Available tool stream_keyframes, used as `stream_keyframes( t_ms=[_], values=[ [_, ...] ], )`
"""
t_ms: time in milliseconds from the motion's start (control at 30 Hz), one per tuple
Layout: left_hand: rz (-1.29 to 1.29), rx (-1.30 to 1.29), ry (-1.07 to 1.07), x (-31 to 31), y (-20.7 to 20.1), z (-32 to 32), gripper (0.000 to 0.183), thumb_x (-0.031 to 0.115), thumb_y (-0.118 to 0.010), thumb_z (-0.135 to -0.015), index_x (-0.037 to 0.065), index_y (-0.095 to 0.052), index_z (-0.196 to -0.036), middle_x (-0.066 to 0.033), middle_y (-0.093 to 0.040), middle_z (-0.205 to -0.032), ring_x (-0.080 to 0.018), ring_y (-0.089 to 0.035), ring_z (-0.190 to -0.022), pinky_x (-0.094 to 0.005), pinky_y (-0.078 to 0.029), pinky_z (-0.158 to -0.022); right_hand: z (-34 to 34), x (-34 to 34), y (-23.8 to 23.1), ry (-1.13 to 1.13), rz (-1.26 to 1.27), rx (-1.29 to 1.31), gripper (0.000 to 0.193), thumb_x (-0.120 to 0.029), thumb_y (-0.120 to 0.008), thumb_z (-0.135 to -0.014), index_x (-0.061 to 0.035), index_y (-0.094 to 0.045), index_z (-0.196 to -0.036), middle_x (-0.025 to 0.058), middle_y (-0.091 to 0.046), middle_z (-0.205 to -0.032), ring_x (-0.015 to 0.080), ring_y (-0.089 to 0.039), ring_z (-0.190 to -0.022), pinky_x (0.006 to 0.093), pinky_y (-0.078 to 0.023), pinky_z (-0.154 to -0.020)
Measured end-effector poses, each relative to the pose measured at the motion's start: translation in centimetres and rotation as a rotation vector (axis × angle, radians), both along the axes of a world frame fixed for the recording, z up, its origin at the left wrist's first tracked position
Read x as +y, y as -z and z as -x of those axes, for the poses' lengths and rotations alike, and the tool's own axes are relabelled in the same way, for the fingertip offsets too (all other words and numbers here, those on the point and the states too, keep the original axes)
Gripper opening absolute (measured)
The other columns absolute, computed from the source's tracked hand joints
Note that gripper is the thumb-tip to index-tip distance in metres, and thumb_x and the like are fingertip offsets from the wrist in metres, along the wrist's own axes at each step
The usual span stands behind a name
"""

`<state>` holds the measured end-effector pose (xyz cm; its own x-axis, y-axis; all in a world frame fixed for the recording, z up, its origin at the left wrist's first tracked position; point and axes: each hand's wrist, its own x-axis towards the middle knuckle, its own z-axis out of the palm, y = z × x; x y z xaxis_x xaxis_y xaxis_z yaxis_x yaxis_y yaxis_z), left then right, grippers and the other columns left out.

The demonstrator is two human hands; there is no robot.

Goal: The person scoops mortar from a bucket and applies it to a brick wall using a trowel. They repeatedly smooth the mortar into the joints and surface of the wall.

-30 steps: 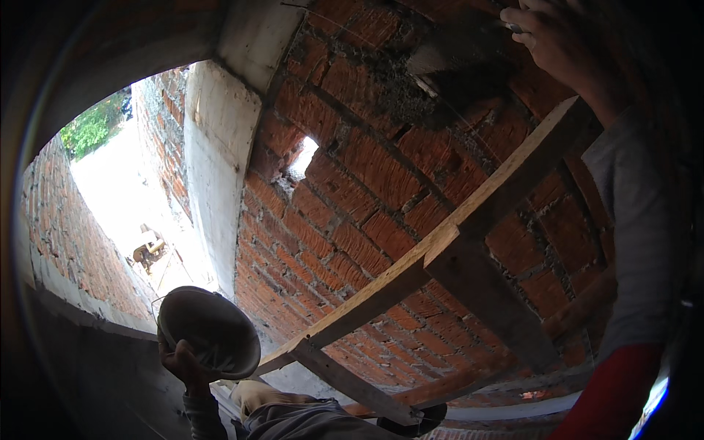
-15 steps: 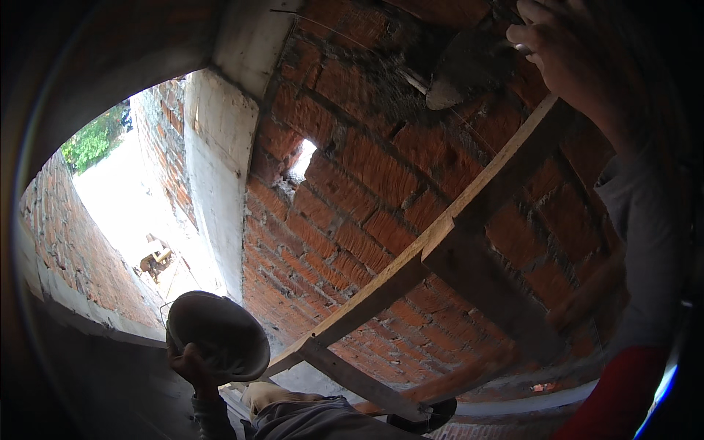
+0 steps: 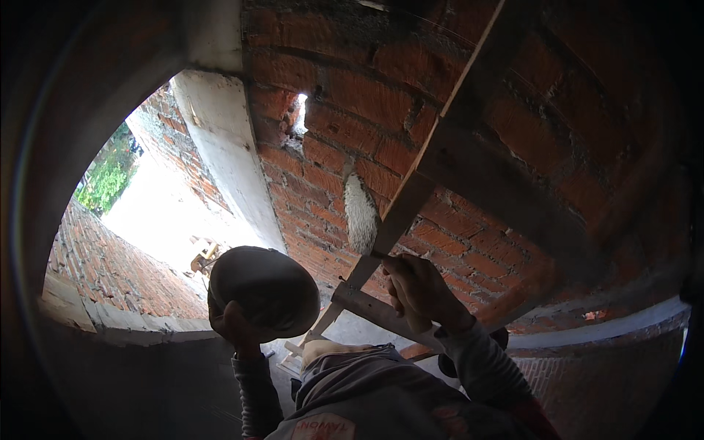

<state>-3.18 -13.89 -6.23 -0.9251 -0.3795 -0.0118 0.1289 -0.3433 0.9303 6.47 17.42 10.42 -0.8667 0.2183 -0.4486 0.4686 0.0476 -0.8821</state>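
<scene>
Brick wall (image 3: 359, 95) beyond bucket (image 3: 260, 275), wooden frame (image 3: 407, 209) to its right, shirt (image 3: 381, 381) with lettered patch (image 3: 324, 428) below it. Left hand (image 3: 238, 326) clenched on bucket's side; right hand (image 3: 419, 290) wrapped around handle of mortar-covered trowel (image 3: 359, 213), up right of bucket, open gap between.

We see grey-jointed orange-red bricks (image 3: 367, 92) at twelve o'clock, a speckled whitish trowel (image 3: 359, 213), a dark-grey bowl (image 3: 257, 275) at eight, green foliage (image 3: 106, 185) at nine, our grey-and-red sleeve (image 3: 490, 367) at five.

Brick wall (image 3: 367, 88) – sm. hole (image 3: 300, 115), bright opng. (image 3: 165, 194) L
</scene>
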Motion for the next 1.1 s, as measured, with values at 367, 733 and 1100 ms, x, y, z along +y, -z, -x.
stream_keyframes(
  t_ms=[367, 733, 1100],
  values=[
    [-0.01, -0.022, 0.013, 2.9, 1.1, 1.7, 0.057, -0.001, -0.055, -0.078, -0.006, -0.059, -0.134, -0.0068, -0.068, -0.108, -0.0103, -0.061, -0.079, -0.0244, -0.05, -0.069, -16.3, 1.2, 0.5, -0.341, -0.692, 0.15, 0.016, -0.001, -0.063, -0.079, -0.0029, -0.057, -0.094, 0.0077, -0.05, -0.075, 0.019, -0.055, -0.052, 0.0315, -0.046, -0.047],
    [0.251, 0.144, 0.064, 2.1, 0.5, 2.3, 0.061, -0.004, -0.049, -0.078, -0.011, -0.054, -0.138, -0.017, -0.063, -0.13, -0.0254, -0.063, -0.112, -0.037, -0.051, -0.098, -8.5, -4.4, -5.5, 0.005, 0.677, 0.163, 0.023, -0.018, -0.051, -0.104, -0.0033, -0.042, -0.12, 0.0096, -0.056, -0.088, 0.0197, -0.062, -0.057, 0.0337, -0.052, -0.044],
    [0.252, 0.134, 0.145, -2.1, -2.2, -2.3, 0.048, 0.003, -0.06, -0.088, -0.01, -0.054, -0.134, -0.0151, -0.065, -0.12, -0.0182, -0.064, -0.102, -0.0344, -0.054, -0.088, -5.2, -7.3, -1.0, 0.233, 0.582, -0.158, 0.019, -0.021, -0.053, -0.102, -0.0052, -0.045, -0.11, 0.0073, -0.054, -0.083, 0.0172, -0.057, -0.06, 0.0358, -0.051, -0.046]
  ],
)
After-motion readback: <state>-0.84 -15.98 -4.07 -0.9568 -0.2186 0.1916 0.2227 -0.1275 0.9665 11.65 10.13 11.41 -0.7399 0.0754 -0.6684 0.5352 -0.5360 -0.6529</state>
